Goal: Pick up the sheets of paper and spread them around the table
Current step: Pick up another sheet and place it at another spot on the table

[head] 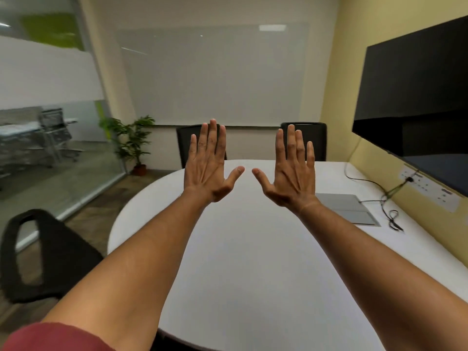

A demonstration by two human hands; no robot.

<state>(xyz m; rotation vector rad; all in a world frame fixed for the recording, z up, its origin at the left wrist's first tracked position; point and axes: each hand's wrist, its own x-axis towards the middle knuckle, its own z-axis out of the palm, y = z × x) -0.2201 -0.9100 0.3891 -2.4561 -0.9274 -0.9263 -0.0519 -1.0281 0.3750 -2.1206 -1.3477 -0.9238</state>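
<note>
Both arms stretch out over the white oval table [253,249]. My left hand [209,168] is raised with its back toward me, fingers up and apart, holding nothing. My right hand [291,173] mirrors it a little to the right, also spread and empty. The thumbs point at each other with a small gap between them. I see no loose sheets of paper on the table. Two grey flat panels [349,209] lie at the table's right side, just beyond my right wrist; whether they are paper or lids set in the top I cannot tell.
A black cable [390,211] loops on the table by the right wall under a socket strip [428,188] and a dark screen [417,92]. Two black chairs [316,138] stand at the far edge, another chair [38,254] at the near left. A potted plant [134,143] stands by the glass wall.
</note>
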